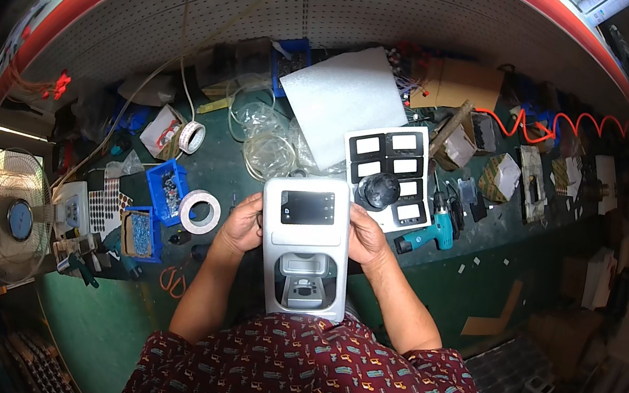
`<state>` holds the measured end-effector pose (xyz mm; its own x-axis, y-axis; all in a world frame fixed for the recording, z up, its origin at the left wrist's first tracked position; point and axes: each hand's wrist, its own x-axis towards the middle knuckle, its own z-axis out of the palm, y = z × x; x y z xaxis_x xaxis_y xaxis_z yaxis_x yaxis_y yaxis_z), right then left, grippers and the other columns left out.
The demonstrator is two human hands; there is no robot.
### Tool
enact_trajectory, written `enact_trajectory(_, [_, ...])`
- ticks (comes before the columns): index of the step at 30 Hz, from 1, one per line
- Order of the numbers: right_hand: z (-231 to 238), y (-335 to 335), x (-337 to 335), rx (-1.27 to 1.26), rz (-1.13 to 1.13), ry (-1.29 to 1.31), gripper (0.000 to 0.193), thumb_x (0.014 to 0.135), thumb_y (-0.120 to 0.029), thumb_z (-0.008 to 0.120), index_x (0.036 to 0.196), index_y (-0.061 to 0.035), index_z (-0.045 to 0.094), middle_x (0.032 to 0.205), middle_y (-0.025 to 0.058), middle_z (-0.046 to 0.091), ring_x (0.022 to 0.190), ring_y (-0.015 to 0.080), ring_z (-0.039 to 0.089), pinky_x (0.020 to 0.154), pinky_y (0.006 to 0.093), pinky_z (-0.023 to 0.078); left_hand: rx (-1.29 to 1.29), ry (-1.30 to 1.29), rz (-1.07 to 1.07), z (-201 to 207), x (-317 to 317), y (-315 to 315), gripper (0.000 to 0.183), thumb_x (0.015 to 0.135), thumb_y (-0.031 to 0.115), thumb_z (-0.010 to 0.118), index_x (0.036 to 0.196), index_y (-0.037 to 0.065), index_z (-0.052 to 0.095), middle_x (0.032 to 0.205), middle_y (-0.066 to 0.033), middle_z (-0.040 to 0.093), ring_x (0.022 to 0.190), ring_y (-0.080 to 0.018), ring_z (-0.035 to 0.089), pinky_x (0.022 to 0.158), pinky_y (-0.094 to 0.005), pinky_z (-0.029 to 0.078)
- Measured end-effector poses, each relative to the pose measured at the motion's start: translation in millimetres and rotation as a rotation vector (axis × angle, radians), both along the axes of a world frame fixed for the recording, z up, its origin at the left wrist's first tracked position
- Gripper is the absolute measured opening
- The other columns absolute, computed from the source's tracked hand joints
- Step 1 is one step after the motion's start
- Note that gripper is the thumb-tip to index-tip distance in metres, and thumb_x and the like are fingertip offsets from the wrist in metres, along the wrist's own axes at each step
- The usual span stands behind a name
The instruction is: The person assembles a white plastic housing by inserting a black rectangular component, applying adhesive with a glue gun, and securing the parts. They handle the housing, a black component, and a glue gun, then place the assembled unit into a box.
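Note:
Close to my body I hold a silver-grey device housing (307, 236) with a dark rectangular window at its top and a rounded recess below. My left hand (245, 223) grips its left side near the top, fingers wrapped behind the edge. On the opposite side my right hand (365, 236) is closed round the edge, its fingertips partly hidden. Just beyond the right hand, a black rounded knob-like thing (378, 191) rests on a white sheet (355, 139) with several black-framed panels. A teal cordless drill (431, 233) lies right of that sheet.
Blue bins (160, 211) of small screws and a tape roll (200, 212) stand to the left. White foam sheet (345, 96) and clear plastic bags (270, 142) lie farther back. A coiled orange air hose (533, 131) runs along the back right. A fan (18, 219) stands far left.

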<state>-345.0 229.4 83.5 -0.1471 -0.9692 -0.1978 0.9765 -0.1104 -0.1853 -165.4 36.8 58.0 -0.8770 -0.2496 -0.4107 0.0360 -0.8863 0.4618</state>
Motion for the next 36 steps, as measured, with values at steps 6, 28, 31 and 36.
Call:
enact_trajectory(6, [2, -1, 1, 0.026, -0.004, -0.004, 0.045, 0.101, -0.020, 0.057, 0.135, 0.0082, 0.050, 0.128, 0.0205, 0.063, 0.118, 0.0283, 0.063, 0.104, 0.0418, 0.051, 0.038, 0.049, 0.015, 4, 0, 1, 0.030, 0.102, 0.020, 0.050, 0.119, -0.002, 0.064, 0.102, -0.0117, 0.073, 0.086, -0.0195, 0.072, 0.075, -0.0316, 0.060])
enact_trajectory(28, [1, 0, 2, 0.018, 0.001, 0.004, 0.047, 0.101, -0.023, 0.056, 0.136, 0.0084, 0.050, 0.128, 0.0211, 0.063, 0.118, 0.0293, 0.064, 0.104, 0.0426, 0.051, -0.056, 0.169, -0.030, 11, 9, -3, 0.061, 0.094, 0.052, 0.063, 0.123, -0.001, 0.061, 0.085, -0.0017, 0.067, 0.063, -0.0037, 0.056, 0.051, -0.0167, 0.043])
enact_trajectory(31, [1, 0, 2, 0.033, 0.000, 0.023, 0.047, 0.101, -0.023, 0.055, 0.136, 0.0086, 0.050, 0.128, 0.0213, 0.063, 0.118, 0.0294, 0.064, 0.103, 0.0426, 0.051, -0.133, 0.082, -0.086, 17, 10, -12, 0.067, 0.090, 0.055, 0.067, 0.124, -0.003, 0.060, 0.086, -0.0014, 0.067, 0.062, -0.0036, 0.055, 0.051, -0.0164, 0.042])
enact_trajectory(36, [-2, 0, -1, 0.009, 0.020, 0.029, 0.047, 0.102, -0.023, 0.055, 0.136, 0.0089, 0.049, 0.129, 0.0216, 0.063, 0.119, 0.0297, 0.063, 0.104, 0.0434, 0.050, -0.145, 0.059, -0.031, 41, 3, -2, 0.066, 0.087, 0.050, 0.074, 0.123, -0.003, 0.060, 0.086, -0.0003, 0.067, 0.059, -0.0016, 0.051, 0.050, -0.0146, 0.039])
